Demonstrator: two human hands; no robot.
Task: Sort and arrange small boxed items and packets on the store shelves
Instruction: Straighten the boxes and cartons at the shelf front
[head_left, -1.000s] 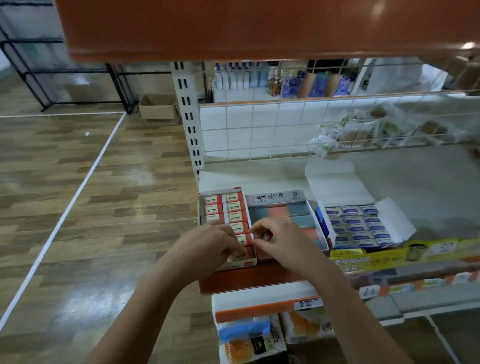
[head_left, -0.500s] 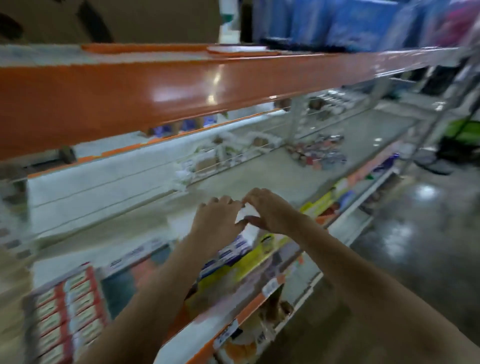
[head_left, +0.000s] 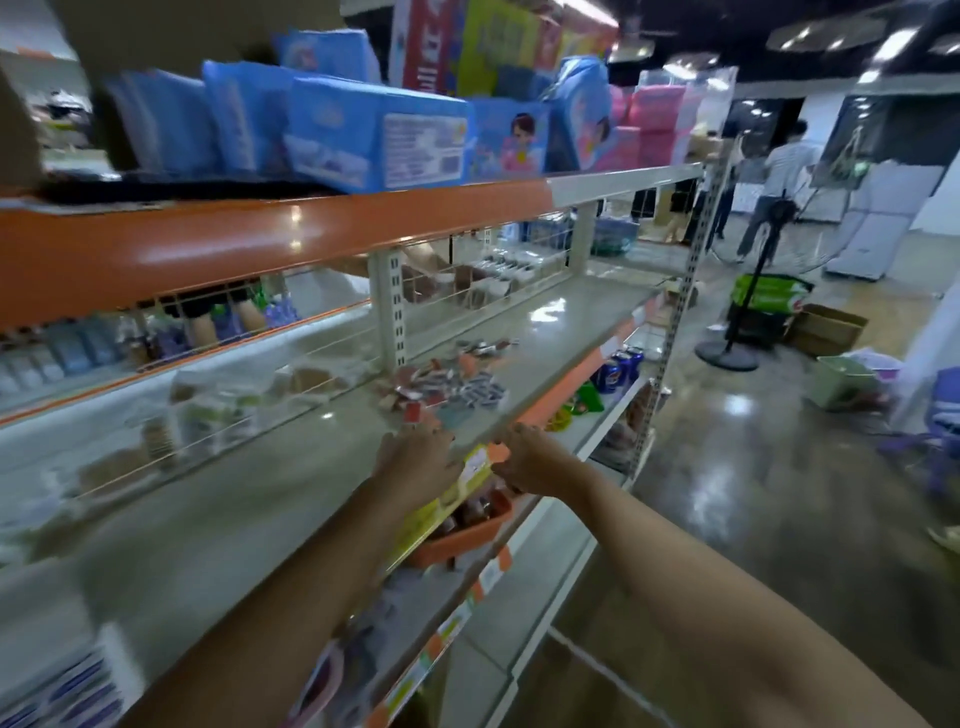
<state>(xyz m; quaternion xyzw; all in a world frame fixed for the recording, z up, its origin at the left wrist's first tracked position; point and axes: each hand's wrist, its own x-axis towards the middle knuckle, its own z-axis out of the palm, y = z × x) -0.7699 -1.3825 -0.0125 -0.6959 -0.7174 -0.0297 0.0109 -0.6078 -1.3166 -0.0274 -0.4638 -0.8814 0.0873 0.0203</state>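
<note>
grey shelf (head_left: 545, 332); loose packets (head_left: 447, 384) piled; left hand (head_left: 415, 457), right hand (head_left: 530, 460) near

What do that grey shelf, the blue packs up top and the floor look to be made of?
The grey shelf looks like painted metal, glossy, catching light glints. The blue packs seem soft plastic film, wrinkled and shiny. The floor appears to be polished concrete or resin, mirroring the lamps; blur leaves it open.
</note>
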